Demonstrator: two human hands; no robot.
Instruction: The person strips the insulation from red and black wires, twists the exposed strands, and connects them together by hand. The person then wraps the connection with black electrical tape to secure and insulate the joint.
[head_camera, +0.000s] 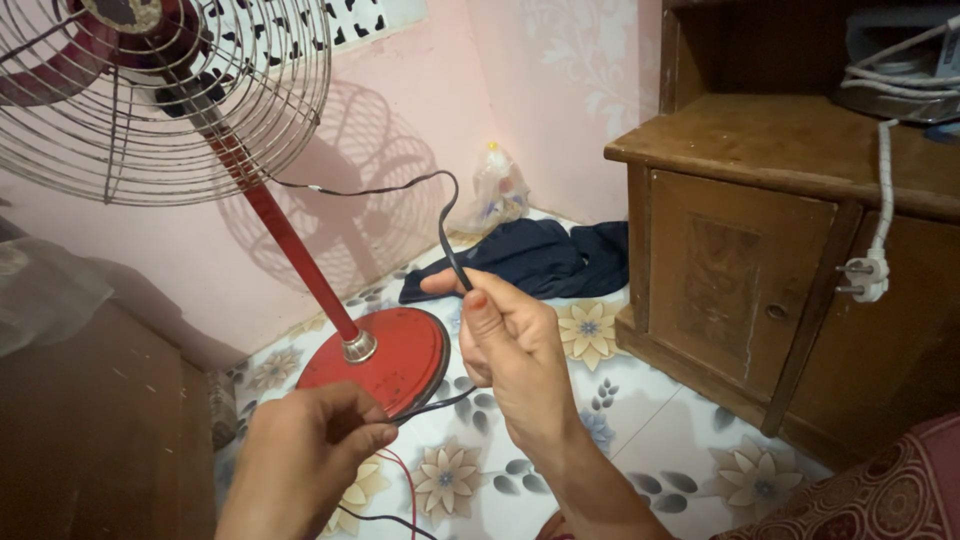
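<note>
A black fan cord (447, 225) is pinched by the right hand (510, 345) above and the left hand (305, 445) below, beside a red pedestal fan (290, 240).

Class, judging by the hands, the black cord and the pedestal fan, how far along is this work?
Done: nothing clearly finished. In hand: the right hand pinches the black cord trailing from the red pedestal fan; the left hand grips it lower down. Left: the cord's end is out of view, so its connection cannot be told.

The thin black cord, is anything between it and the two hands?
No. The right hand pinches the thin black cord directly, and the left hand pinches it lower down near the red round metal fan base.
</note>
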